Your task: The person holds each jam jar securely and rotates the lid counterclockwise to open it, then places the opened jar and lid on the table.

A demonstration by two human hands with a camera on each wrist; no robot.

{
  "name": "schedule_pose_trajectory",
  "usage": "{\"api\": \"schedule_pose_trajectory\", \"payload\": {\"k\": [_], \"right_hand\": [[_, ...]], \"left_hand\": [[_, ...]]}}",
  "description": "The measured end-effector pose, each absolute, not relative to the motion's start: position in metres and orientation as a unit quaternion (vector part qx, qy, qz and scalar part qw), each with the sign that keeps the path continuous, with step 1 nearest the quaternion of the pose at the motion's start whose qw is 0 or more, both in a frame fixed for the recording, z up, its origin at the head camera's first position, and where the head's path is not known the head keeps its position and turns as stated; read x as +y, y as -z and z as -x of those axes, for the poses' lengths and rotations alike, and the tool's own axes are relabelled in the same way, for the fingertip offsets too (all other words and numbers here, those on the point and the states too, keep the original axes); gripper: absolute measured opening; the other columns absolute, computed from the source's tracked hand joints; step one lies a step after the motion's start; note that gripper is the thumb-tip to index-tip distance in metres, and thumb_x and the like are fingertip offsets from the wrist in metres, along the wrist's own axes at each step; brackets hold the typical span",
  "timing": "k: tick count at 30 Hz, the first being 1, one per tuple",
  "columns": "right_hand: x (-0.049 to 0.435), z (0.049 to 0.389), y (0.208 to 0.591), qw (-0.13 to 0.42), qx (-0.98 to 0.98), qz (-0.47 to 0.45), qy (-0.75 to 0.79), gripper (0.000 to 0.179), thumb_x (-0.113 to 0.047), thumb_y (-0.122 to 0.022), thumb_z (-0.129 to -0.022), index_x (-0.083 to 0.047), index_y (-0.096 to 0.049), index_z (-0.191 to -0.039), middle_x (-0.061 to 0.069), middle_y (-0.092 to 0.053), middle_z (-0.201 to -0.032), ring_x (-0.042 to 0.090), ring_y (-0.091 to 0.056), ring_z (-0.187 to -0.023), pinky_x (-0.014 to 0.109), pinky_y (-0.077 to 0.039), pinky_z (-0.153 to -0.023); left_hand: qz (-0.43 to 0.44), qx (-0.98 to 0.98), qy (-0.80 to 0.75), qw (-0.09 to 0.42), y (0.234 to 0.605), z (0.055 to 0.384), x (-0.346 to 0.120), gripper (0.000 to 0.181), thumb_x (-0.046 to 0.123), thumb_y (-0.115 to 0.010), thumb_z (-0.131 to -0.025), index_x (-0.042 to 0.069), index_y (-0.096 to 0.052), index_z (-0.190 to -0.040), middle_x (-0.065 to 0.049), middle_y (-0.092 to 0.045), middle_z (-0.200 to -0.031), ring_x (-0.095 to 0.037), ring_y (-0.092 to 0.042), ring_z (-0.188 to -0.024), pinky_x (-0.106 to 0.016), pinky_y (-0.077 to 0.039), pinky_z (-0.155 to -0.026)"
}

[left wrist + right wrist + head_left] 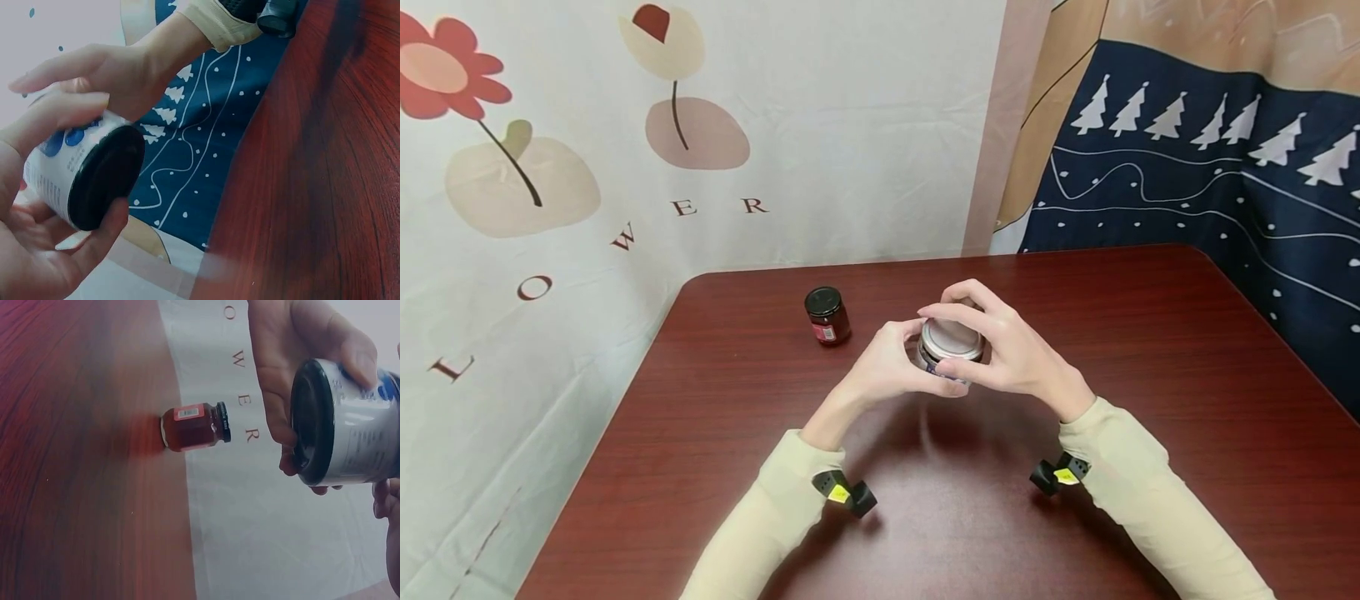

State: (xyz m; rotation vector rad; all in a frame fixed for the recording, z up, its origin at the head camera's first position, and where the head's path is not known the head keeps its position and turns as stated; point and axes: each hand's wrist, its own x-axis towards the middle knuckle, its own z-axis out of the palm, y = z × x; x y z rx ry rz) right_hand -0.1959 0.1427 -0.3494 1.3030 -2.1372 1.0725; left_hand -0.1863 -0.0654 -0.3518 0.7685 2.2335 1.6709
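Note:
Both hands are on a round glass jar (951, 340) with a silver lid, raised above the table. My left hand (891, 362) grips the jar's body, thumb and fingers curled around its side. My right hand (1007, 342) holds the jar near the top, with fingers arched over the lid and thumb on the near side. In the left wrist view the jar (59, 169) is tilted, showing its dark base and a white label with blue fruit. The right wrist view shows the same label on the jar (362, 431); much of the lid is hidden there.
A smaller dark red jar (827, 317) with a black lid stands upright on the brown wooden table (737, 467), left of the hands. A pale flower-print cloth (865, 125) hangs behind, and a navy cloth with white trees (1187, 183) hangs at the right.

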Motion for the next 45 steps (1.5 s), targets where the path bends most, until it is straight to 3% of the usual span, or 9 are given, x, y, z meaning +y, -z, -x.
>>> {"api": "schedule_pose_trajectory", "payload": {"k": [7, 14, 18, 29, 45], "right_hand": [[0.143, 0.197, 0.352, 0.234, -0.795, -0.423, -0.367, 0.058, -0.058, -0.065, -0.092, -0.011, -0.064, -0.127, 0.007, -0.053, -0.118, 0.017, -0.054, -0.105, 0.027, -0.048, -0.083], [0.143, 0.195, 0.353, 0.230, -0.825, -0.372, -0.358, 0.050, -0.036, -0.081, -0.084, -0.011, -0.065, -0.125, 0.004, -0.055, -0.115, 0.013, -0.055, -0.097, 0.027, -0.048, -0.078], [0.142, 0.192, 0.351, 0.226, -0.834, -0.359, -0.352, 0.053, -0.034, -0.084, -0.081, -0.011, -0.065, -0.124, 0.004, -0.056, -0.112, 0.013, -0.055, -0.093, 0.029, -0.048, -0.075], [0.143, 0.189, 0.344, 0.222, -0.833, -0.360, -0.356, 0.055, -0.031, -0.087, -0.078, -0.005, -0.066, -0.121, 0.006, -0.058, -0.110, 0.017, -0.058, -0.097, 0.035, -0.053, -0.079], [0.149, 0.190, 0.342, 0.204, -0.817, -0.401, -0.362, 0.052, -0.027, -0.087, -0.077, -0.010, -0.067, -0.121, 0.001, -0.059, -0.113, 0.014, -0.057, -0.101, 0.030, -0.052, -0.080]], "left_hand": [[-0.208, 0.828, -0.520, 0.023, 0.352, 0.183, -0.057, 0.055, 0.027, -0.095, -0.065, 0.017, -0.071, -0.114, 0.007, -0.073, -0.097, -0.010, -0.067, -0.086, -0.031, -0.053, -0.076], [-0.186, 0.855, -0.481, -0.056, 0.356, 0.181, -0.051, 0.050, 0.028, -0.094, -0.064, 0.016, -0.073, -0.108, 0.007, -0.073, -0.093, -0.009, -0.066, -0.083, -0.029, -0.053, -0.072], [-0.187, 0.865, -0.460, -0.077, 0.357, 0.181, -0.049, 0.052, 0.029, -0.095, -0.063, 0.015, -0.073, -0.109, 0.006, -0.074, -0.092, -0.012, -0.066, -0.083, -0.030, -0.052, -0.071], [-0.200, 0.866, -0.451, -0.076, 0.356, 0.181, -0.047, 0.059, 0.030, -0.095, -0.063, 0.016, -0.073, -0.116, 0.005, -0.074, -0.096, -0.013, -0.066, -0.087, -0.030, -0.052, -0.075], [-0.229, 0.843, -0.487, -0.013, 0.357, 0.182, -0.052, 0.058, 0.026, -0.096, -0.063, 0.018, -0.071, -0.115, 0.009, -0.072, -0.098, -0.007, -0.065, -0.086, -0.030, -0.054, -0.075]]}}
